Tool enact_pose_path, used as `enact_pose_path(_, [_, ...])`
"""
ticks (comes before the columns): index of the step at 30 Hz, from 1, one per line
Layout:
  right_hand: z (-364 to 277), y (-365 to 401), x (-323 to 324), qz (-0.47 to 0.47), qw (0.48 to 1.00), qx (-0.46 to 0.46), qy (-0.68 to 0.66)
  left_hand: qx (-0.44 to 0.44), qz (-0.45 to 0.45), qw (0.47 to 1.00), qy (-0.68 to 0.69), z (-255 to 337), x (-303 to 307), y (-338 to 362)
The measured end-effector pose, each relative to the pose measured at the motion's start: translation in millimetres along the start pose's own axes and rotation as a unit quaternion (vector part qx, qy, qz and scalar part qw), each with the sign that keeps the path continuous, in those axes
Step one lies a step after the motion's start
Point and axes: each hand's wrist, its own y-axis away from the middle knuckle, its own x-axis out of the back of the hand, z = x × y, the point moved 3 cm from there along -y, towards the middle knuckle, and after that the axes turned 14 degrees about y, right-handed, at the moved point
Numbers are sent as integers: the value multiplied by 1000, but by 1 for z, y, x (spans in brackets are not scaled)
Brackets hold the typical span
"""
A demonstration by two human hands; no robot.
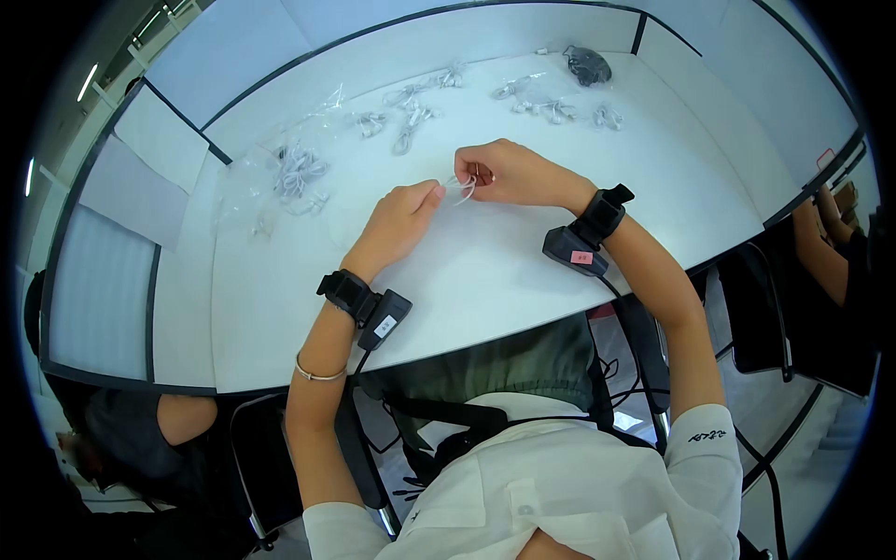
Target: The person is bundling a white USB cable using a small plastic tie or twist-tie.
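Over the middle of the white table, my left hand and my right hand are close together. A looped white cable spans the small gap between them. The thumb and fingers of my left hand pinch one side of it. On the other side, the bent fingers of my right hand grip the loop. Beyond my hands lie coiled white cables. Both wrists carry black strapped devices.
At the left lies a bigger heap of white cables beside clear plastic bags. More cables and a dark bundle are at the back right. Low partitions edge the table. Other people sit at both sides.
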Motion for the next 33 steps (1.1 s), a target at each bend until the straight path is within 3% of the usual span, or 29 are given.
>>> enact_pose_path(5, [7, -1, -4, -70, 996, 24, -58, -10, 4, 1000, -10, 0, 2, 0])
enact_pose_path(15, [8, 1, -2, -187, 953, -29, -238, -27, -5, 997, 73, -4, 1, -1])
enact_pose_path(21, [7, 1, -3, -172, 953, -26, -248, -24, -24, 987, 156, -9, -1, -2])
enact_pose_path(27, [4, -3, 3, -95, 952, -10, -292, 56, -115, 897, 424, -1, 0, -4])
enact_pose_path(33, [-1, -2, 5, -60, 940, -32, -334, 57, -129, 872, 468, 8, 1, -2])
